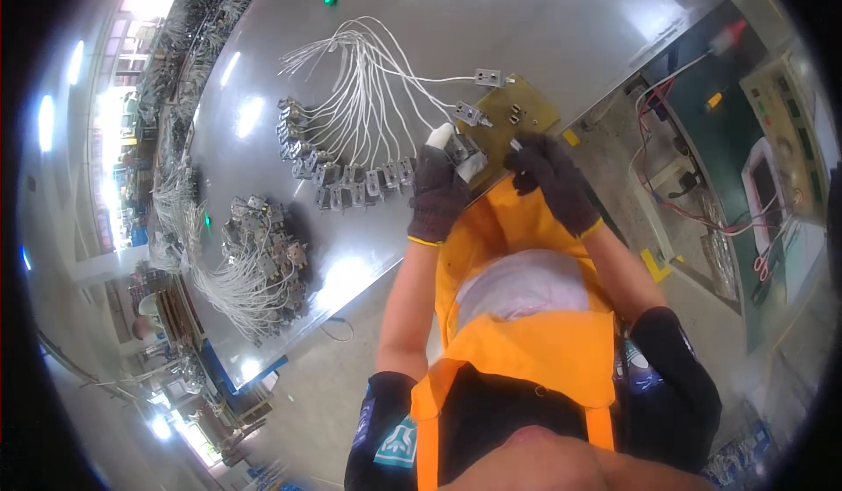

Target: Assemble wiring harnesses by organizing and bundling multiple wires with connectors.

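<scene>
My left hand [438, 191], in a dark glove with a pale tip at one finger, is closed around a grey metal housing [471, 160] at the board's left corner. My right hand [558, 180], also gloved, has its fingers bent together over the board's near edge. Something small and pale shows at its fingertips, too small to name. Between and beyond the hands lies a yellowish board [528, 96] with several small metal pieces [515, 116] on it. Two grey metal connectors with white wires, one at the far edge [488, 77] and one nearer [469, 113], lie along its left side.
An arc of wired metal connectors [351, 188] lies on the grey table [491, 17], white wires [360, 79] bundled beyond. Another wired pile [263, 254] sits at the left. To the right are a control box [785, 131], red and white cables [645, 131] and scissors [763, 265].
</scene>
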Action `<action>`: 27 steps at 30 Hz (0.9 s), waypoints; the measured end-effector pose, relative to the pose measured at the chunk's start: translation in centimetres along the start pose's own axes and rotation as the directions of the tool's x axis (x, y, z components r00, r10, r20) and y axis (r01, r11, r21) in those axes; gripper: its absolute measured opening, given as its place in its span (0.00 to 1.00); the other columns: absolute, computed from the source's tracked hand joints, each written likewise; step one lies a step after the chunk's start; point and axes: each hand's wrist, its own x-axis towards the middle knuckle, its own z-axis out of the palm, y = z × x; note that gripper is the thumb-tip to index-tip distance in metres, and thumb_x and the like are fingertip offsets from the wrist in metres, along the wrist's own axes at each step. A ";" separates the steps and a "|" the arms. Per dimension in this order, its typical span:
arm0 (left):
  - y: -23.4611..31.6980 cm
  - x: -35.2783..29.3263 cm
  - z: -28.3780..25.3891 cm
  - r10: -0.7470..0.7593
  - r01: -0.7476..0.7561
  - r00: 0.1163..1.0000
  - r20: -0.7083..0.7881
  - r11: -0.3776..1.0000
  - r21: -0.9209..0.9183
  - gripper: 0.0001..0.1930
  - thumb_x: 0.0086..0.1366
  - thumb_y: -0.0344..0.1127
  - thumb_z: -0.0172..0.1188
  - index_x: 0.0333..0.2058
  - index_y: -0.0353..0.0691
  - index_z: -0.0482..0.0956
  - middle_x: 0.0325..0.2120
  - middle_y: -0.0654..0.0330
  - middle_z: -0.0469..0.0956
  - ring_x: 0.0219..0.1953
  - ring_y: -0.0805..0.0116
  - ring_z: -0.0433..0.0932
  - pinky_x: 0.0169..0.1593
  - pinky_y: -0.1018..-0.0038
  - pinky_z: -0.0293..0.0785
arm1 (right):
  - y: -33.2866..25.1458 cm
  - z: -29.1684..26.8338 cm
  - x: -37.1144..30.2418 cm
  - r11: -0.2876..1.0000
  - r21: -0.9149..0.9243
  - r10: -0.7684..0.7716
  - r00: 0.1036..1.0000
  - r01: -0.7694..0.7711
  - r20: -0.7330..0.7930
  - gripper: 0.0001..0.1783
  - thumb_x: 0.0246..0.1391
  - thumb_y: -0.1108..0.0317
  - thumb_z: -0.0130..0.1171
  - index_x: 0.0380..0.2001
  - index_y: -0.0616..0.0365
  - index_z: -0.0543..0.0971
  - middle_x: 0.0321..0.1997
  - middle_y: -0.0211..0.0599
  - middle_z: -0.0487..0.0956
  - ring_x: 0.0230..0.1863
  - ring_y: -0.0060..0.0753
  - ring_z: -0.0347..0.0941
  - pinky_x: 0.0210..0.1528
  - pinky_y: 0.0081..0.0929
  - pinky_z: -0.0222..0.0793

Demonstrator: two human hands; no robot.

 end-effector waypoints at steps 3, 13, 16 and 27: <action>-0.5 0.3 -1.1 0.113 -0.108 0.986 0.121 0.993 -0.048 0.24 0.59 0.28 0.64 0.53 0.35 0.68 0.44 0.56 0.74 0.45 0.67 0.75 0.48 0.71 0.72 | 0.5 1.1 -2.0 0.977 -0.110 -0.172 0.982 0.181 0.084 0.14 0.64 0.70 0.48 0.52 0.59 0.72 0.30 0.29 0.76 0.25 0.21 0.72 0.28 0.20 0.71; 1.6 1.6 0.4 -0.188 0.188 0.982 0.010 0.982 0.002 0.22 0.53 0.36 0.70 0.45 0.35 0.75 0.35 0.58 0.78 0.36 0.69 0.76 0.41 0.71 0.73 | 0.2 3.5 -0.7 0.660 -0.470 -0.517 0.808 0.586 0.281 0.13 0.55 0.74 0.54 0.44 0.57 0.78 0.42 0.40 0.78 0.34 0.38 0.77 0.37 0.31 0.73; 2.2 2.0 0.3 -0.245 0.247 0.969 0.030 0.966 -0.075 0.21 0.53 0.36 0.70 0.43 0.35 0.75 0.33 0.57 0.78 0.36 0.69 0.76 0.41 0.71 0.73 | -0.7 3.0 -0.4 0.179 -0.638 -0.654 0.574 0.749 0.492 0.13 0.50 0.74 0.57 0.41 0.55 0.79 0.42 0.39 0.77 0.39 0.43 0.75 0.40 0.35 0.72; 1.7 1.9 0.6 -0.084 0.090 0.995 0.054 0.988 -0.127 0.18 0.55 0.32 0.67 0.44 0.36 0.74 0.36 0.61 0.79 0.38 0.72 0.76 0.44 0.73 0.73 | -1.9 2.5 0.3 0.120 -0.497 -0.614 0.457 0.860 0.643 0.10 0.52 0.73 0.53 0.38 0.51 0.79 0.40 0.38 0.77 0.40 0.40 0.75 0.41 0.33 0.70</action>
